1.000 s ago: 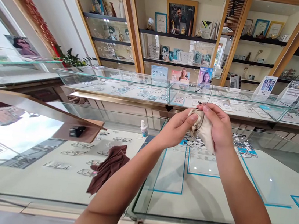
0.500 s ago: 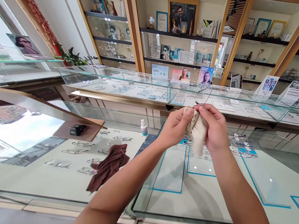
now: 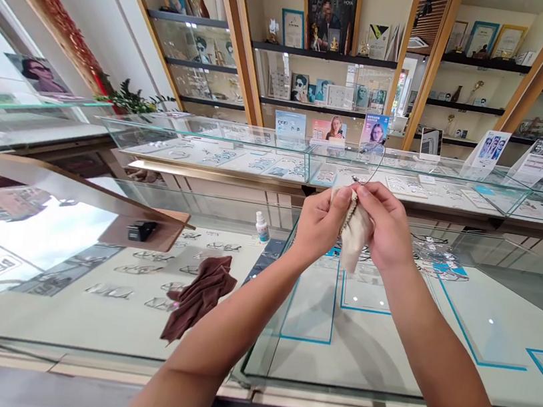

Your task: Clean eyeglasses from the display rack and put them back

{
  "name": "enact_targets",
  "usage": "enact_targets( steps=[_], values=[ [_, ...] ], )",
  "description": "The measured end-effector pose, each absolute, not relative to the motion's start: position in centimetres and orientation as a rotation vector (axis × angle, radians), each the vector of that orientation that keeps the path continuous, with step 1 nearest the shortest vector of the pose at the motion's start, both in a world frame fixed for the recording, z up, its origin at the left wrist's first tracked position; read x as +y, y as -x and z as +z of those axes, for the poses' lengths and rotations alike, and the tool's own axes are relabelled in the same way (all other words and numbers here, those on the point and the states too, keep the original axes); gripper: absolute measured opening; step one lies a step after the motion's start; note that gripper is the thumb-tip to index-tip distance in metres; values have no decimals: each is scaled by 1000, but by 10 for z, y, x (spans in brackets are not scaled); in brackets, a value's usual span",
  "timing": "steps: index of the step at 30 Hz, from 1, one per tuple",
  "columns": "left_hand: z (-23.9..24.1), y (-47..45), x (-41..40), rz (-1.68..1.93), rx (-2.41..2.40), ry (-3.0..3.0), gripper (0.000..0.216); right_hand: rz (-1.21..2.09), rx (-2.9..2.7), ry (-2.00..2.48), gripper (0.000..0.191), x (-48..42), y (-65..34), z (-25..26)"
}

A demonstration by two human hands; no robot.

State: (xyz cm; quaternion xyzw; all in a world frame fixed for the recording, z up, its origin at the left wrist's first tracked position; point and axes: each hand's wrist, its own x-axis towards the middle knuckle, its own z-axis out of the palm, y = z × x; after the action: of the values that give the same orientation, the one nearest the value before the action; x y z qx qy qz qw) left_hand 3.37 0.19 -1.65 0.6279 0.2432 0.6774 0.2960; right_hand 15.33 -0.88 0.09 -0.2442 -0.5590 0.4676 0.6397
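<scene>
Both hands are raised together over the glass counter, with a cream cloth (image 3: 355, 235) pinched between them and hanging down. My left hand (image 3: 322, 221) is closed on the cloth's left side, thumb on top. Close beside it, my right hand (image 3: 390, 223) is closed too, thumb and fingertips gripping the cloth's upper edge. A thin dark curved piece (image 3: 376, 168), like part of an eyeglass frame, sticks up from the fingertips; the cloth and fingers hide the rest. A dark beaded-looking line runs down the cloth's fold.
On the glass counter to the left lie a crumpled brown cloth (image 3: 203, 295) and a white spray bottle (image 3: 262, 228). A wood-framed mirror (image 3: 148, 220) stands at left. Eyeglasses (image 3: 438, 257) show under the glass at right. Behind runs another glass display case (image 3: 241, 132).
Both hands and the cream cloth have shifted slightly. The dark curved piece has tilted and sits lower behind the fingers. The whole view has moved a little.
</scene>
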Motion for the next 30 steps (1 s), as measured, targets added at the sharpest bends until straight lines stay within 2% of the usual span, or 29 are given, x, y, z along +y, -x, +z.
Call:
enact_targets(
  steps=[4,9,14,19,30],
  values=[
    [-12,-23,6,1521,624,-1722,68,1020,-1273,576,30,-2,-159,0],
    [-9,-10,11,1442,628,-1749,67,996,-1242,574,32,3,-170,2],
    [-15,-8,18,1460,627,-1661,66,942,-1254,584,31,5,-181,5],
    [-20,-7,28,1630,627,-1457,60,859,-1284,604,27,3,-186,7],
    [-10,4,24,1594,593,-1502,60,703,-1770,700,22,-2,-181,4]
  ],
)
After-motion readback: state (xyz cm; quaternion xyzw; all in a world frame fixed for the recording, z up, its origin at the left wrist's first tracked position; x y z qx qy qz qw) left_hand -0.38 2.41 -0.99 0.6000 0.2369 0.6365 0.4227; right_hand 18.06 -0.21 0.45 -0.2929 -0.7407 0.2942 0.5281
